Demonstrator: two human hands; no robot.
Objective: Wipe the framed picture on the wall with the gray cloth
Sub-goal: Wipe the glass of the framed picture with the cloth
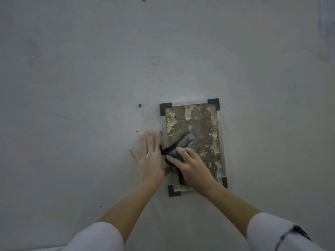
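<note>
Sleeves (97, 238) first, pale and pushed up, with both bare forearms reaching out to the wall (90, 69). Left hand (150, 156) is flat against the plaster, fingers straight and spread, holding nothing, just beside the left edge of the framed picture (204, 124). It looks like a brace. Right hand (192, 165) is doing the work: fingers lightly curled over the bunched gray cloth (186, 142), pressing it onto the lower-left part of the glass, a dark tail of fabric hanging below the palm. The thumb is hidden.

So we're mid-wipe, I'd say. The cloth sits on the pane's lower left, while the upper half and right side lie beyond it, mottled brown and cream between the black corner brackets (213, 103).

Next up, likely a sweep up and across toward those far corners, with even pressure so the frame doesn't shift on its mounts. A small screw head (139, 105) sits higher on the wall, left of the frame.
</note>
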